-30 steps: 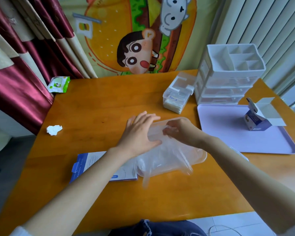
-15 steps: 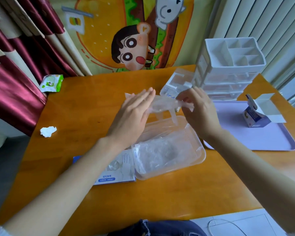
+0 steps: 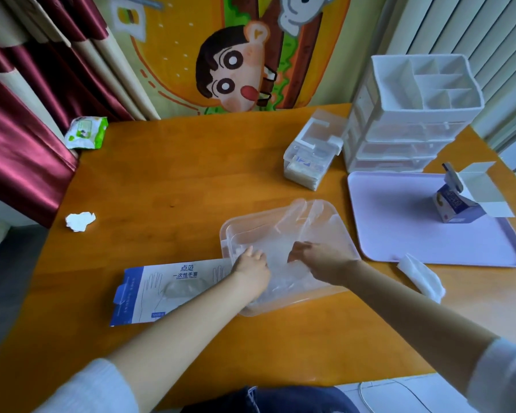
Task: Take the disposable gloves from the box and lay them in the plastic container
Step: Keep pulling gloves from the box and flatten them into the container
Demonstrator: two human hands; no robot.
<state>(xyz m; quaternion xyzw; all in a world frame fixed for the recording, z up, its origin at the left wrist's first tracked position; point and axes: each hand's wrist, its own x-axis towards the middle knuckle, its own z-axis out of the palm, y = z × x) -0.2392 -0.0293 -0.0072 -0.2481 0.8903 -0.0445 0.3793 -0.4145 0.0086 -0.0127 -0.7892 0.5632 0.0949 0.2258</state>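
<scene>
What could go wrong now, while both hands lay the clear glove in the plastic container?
1. The glove has its finger end over the far rim of the container; it may stay hanging outside.
2. The thin film could cling to the left hand or right hand and lift out again when they withdraw.

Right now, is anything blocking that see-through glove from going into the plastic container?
Nothing visible does. The plastic container is open with no lid on it, and the left hand and right hand hold the glove down inside it.
</scene>
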